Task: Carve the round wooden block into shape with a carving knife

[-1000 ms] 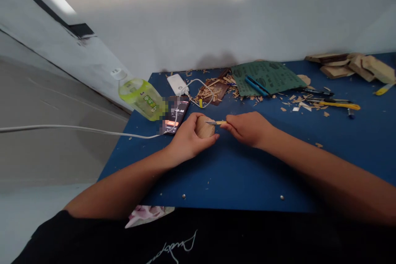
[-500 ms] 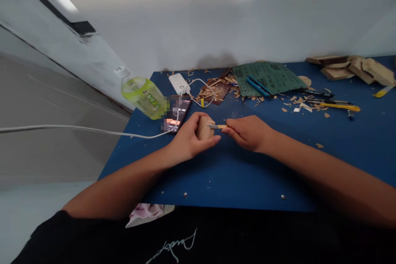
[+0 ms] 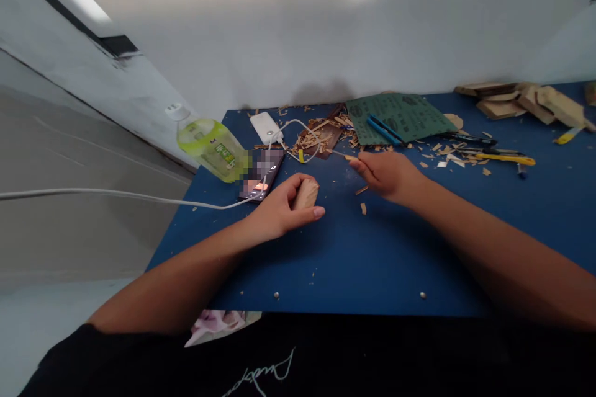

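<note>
Far to the left, a translucent lime-green plastic bottle (image 3: 212, 150) is lying on its side at the far edge of the blue-painted work table (image 3: 372, 267). Right of it, your left hand (image 3: 279, 211) is clenching a rounded, pale wooden block (image 3: 306, 195), with your fingers curled firmly around it. The block's long axis is slanting from near-left to far-right, and its exposed end is pointing toward your right hand. You are gripping it above the table's middle, though you cannot tell whether it is resting on the surface. Your left hand is the nearer one. Further right, your right hand (image 3: 386, 177) is pinching a slim yellow-handled craft knife (image 3: 338, 154), whose thin blade is pointing far and left, passing beyond the block without touching it. Small pale wood chips (image 3: 362, 208) are lying between your hands, nearer your right.
</note>
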### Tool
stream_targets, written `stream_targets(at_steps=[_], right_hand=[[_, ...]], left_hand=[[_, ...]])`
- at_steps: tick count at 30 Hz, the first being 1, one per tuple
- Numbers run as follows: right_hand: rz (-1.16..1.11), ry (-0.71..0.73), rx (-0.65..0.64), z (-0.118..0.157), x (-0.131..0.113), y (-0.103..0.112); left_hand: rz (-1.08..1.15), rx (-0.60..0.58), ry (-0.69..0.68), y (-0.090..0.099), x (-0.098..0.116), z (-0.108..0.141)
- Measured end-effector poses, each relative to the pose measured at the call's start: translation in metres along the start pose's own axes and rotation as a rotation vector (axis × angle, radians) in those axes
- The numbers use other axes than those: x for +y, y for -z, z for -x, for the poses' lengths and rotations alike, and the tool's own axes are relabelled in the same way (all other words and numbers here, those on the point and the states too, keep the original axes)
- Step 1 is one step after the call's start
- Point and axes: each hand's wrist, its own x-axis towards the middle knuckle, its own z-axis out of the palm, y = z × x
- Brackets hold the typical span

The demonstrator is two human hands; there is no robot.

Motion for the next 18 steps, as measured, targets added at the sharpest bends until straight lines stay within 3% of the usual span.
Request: stream_targets(at_steps=[5,9,13,15,16,18], right_hand=[[-0.191,0.269,-0.053,0.021,-0.036,-0.004],[-0.176,0.296,-0.081,0.027,-0.049,-0.004],[-0.003,0.154,-0.089,0.01,-0.026,0.0],[0.072,-0.073,-0.115,0.0,-0.008,0.001],[0.075,-0.113,-0.077,-0.003,-0.002,0.001],[-0.001,-0.044,-0.009,-0.004,0.002,0.001]], left_hand=[[-0.001,0.061,-0.009,-0.003,-0.003,-0.002],[-0.022,0.001,0.01,-0.006,0.002,0.0],[0.015,-0.062,0.037,-0.005,0.008,0.005],[0.045,-0.11,0.031,-0.003,0.009,0.006],[0.051,-0.119,0.027,-0.003,0.008,0.006],[0.046,-0.072,0.026,-0.001,0.004,0.004]])
